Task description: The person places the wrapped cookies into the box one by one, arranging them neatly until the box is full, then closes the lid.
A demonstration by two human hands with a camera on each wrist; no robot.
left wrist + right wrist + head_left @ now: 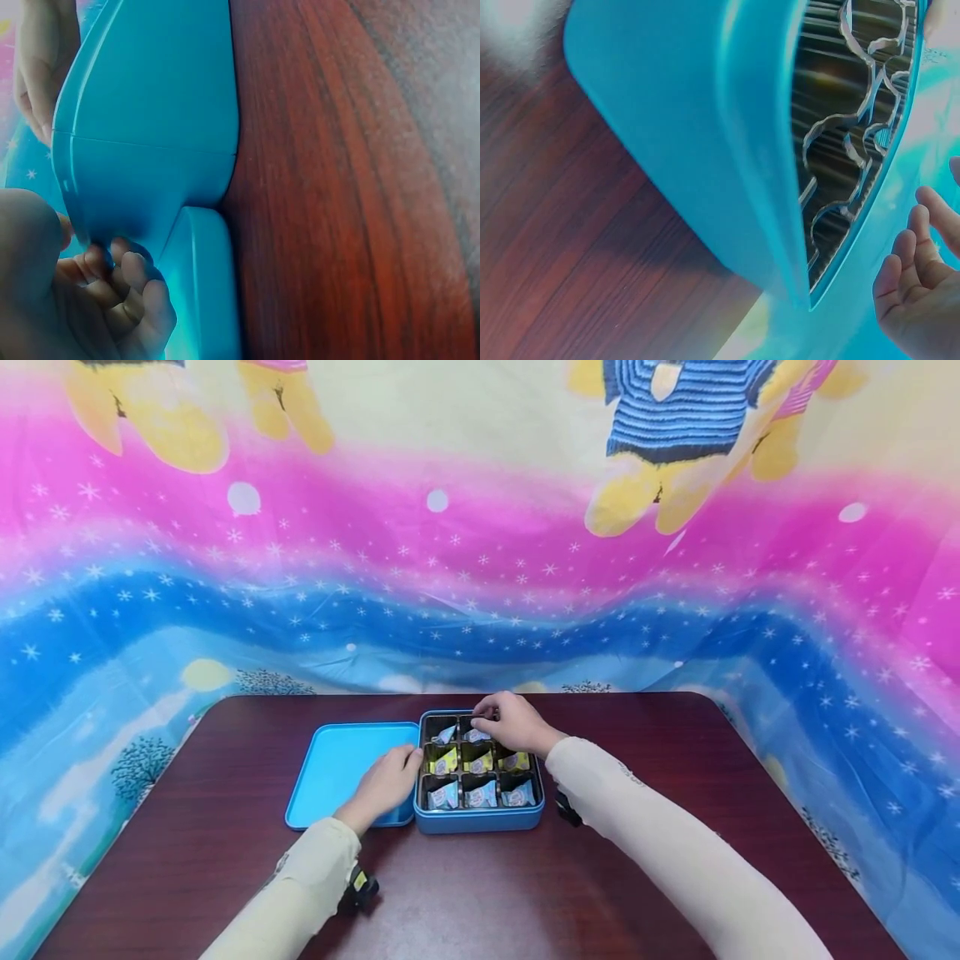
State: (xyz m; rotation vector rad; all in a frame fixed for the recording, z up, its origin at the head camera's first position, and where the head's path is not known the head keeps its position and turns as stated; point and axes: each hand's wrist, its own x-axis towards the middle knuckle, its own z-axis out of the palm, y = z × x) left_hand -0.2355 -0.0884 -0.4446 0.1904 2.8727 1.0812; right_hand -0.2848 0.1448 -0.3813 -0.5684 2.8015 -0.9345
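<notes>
A blue box (480, 821) with a dark divided insert stands on the table. Small wrapped sweets lie in its compartments: pale blue wrappers (480, 795) in the front row, yellow ones (477, 762) in the middle, pale blue again (444, 735) at the back. My left hand (390, 781) holds the box's left rim, its fingers (135, 274) curled beside the wall. Above the back row hovers my right hand (513, 722), fingers (911, 259) loosely bent with nothing seen between them. It hides the back right compartment in the head view; bare dividers (836, 120) show in the right wrist view.
The blue lid (337, 760) lies flat on the table left of the box, partly under my left forearm. The dark red wooden table (480, 893) ends just behind the box. Behind it hangs a printed cloth (450, 560) with bears and snowflakes.
</notes>
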